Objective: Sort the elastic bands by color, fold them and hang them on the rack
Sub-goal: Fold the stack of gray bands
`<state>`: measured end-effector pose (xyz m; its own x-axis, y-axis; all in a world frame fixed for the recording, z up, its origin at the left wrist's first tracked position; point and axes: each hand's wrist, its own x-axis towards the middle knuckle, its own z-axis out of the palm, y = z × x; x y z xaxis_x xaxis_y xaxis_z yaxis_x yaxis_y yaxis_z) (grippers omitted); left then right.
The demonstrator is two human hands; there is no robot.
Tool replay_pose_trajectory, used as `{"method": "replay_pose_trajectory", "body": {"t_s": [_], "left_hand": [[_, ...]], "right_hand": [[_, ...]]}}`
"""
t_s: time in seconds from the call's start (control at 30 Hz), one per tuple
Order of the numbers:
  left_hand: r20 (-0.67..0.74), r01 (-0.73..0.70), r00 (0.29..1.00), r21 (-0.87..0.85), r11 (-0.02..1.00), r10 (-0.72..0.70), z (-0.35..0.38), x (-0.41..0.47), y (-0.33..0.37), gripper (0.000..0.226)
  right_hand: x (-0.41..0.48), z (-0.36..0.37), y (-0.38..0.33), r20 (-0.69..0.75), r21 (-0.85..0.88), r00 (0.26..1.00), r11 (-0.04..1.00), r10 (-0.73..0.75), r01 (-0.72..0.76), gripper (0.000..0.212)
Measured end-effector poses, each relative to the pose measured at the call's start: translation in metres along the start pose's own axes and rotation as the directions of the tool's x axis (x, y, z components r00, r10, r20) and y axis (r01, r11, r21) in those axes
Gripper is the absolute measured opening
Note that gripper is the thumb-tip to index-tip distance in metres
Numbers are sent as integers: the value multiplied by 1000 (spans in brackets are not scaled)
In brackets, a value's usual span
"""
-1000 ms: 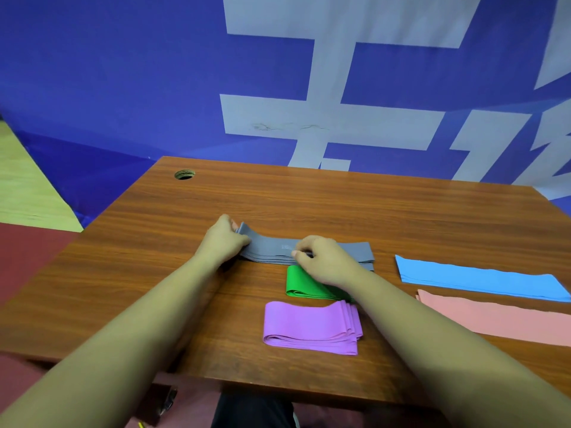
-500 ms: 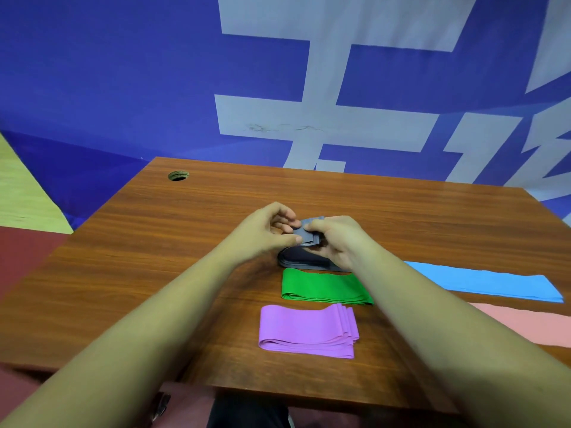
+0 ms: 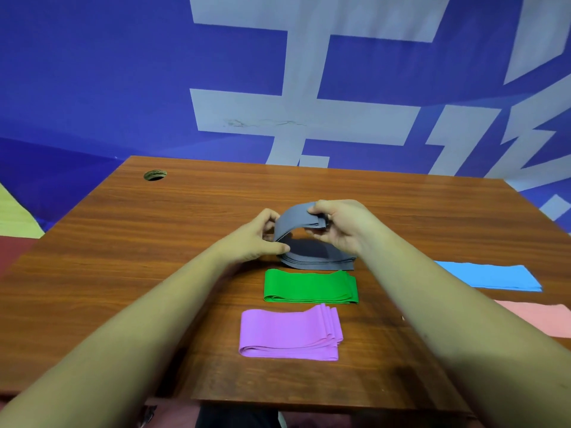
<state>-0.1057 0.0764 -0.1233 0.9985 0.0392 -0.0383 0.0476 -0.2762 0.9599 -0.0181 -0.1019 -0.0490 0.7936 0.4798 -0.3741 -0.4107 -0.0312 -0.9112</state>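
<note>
Forearms, both bare, reached in from the near edge of the wooden table [image 3: 123,273] and met just beyond the folded green band [image 3: 309,287], taken here as the reference mark.

Nearer than the green band, with a strip of bare wood between: folded purple band [image 3: 289,333], flat, several layers, ends stepped on its right side.

Green band lay flat, folded in layers, loose ends to its right.

Right of the green band and well apart: pink band [image 3: 537,316], flat, partly cut off by the frame edge and the right forearm.

Right of the green band and slightly farther back: light blue band [image 3: 491,276], a long flat strip, its left end hidden behind the right forearm.

Just beyond the green band, close to its far edge: grey band [image 3: 312,261]. Lower layers lay flat on the table. Upper layers rose in an arch and doubled over toward the right.

Left hand [image 3: 256,239] was clamped on the arch's left bend, thumb low near the table.

Right hand [image 3: 343,227] pinched the grey band's stacked free ends, held above the lower layers.

Far beyond the green band and to its left, near the table's back corner: round cable hole [image 3: 155,174].

Behind the table: blue banner [image 3: 92,72] with large pale lettering.
</note>
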Motion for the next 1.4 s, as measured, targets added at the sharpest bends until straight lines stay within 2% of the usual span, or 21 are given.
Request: {"method": "replay_pose_trajectory", "body": {"t_s": [0.17,0.3,0.43,0.53,0.67,0.77,0.87,1.0,1.13,1.2,1.3,1.4], "left_hand": [[-21,-36,999,172,984,40,6,10,-3,52],[-26,-67,996,344,937,81,10,17,-2,46],[7,-64,998,429,901,68,12,22,-1,52],[73,-50,997,503,863,16,10,23,0,64],[115,-37,993,516,856,-27,7,24,-6,64],[97,-55,995,496,867,8,8,24,-5,60],[46,-91,996,480,873,78,9,25,-1,52],[76,-106,994,519,848,78,5,25,0,51],[123,-129,990,530,838,74,3,21,-7,54],[146,-120,988,531,839,48,2,18,-8,51],[124,-61,992,545,836,-8,4,14,3,48],[49,-79,997,580,811,62,11,15,20,35]], "right_hand": [[14,-30,17,-141,-294,988,956,-60,16,12],[20,-44,30,-190,-474,976,880,-108,5,9],[21,-51,35,-212,-577,958,816,-192,35,10],[21,-55,37,-220,-651,944,757,-244,44,20],[17,-60,38,-207,-754,924,654,-322,59,10],[18,-64,43,-198,-799,908,597,-369,68,14],[19,-68,49,-224,-789,905,612,-361,49,11],[19,-69,56,-223,-796,906,603,-361,45,15],[20,-68,67,-132,-892,887,444,-442,88,35],[18,-67,71,-93,-899,879,419,-468,128,39],[15,-69,73,-66,-913,870,382,-488,145,28],[6,-76,64,-48,-907,862,384,-505,174,32]]}}
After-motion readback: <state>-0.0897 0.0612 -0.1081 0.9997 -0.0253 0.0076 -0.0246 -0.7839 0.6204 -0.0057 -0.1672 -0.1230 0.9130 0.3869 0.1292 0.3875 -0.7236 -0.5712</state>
